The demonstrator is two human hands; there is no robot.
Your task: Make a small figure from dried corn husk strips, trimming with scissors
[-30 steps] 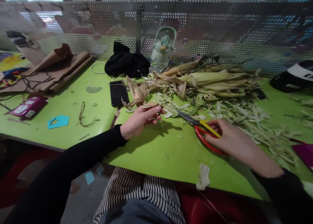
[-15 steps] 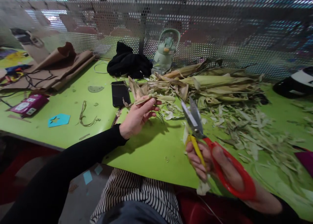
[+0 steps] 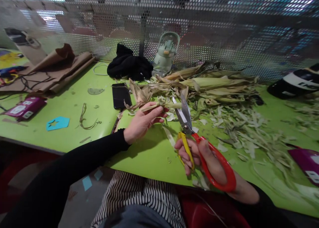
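Observation:
My left hand (image 3: 144, 120) pinches a corn husk (image 3: 171, 105) between thumb and fingers, in front of a pile of dry husks (image 3: 214, 85). My right hand (image 3: 199, 155) grips a pair of scissors (image 3: 185, 116) with one red and one yellow handle. The blades are parted and point away from me, close to the right end of the held husk; I cannot tell whether they touch it. A pale husk strip (image 3: 169, 136) hangs between the two hands.
Husk scraps (image 3: 249, 131) spread over the green table (image 3: 147, 161) on the right. Behind are a phone (image 3: 121, 96), black cloth (image 3: 131, 65) and a light green bottle (image 3: 164, 57). Brown paper (image 3: 59, 68), a plastic protractor (image 3: 96, 91) and a blue star cutout (image 3: 57, 123) lie leftward.
My right hand has moved left with the scissors, bringing the parted blades nearer the husk. My left hand keeps its hold, and the view has shifted slightly.

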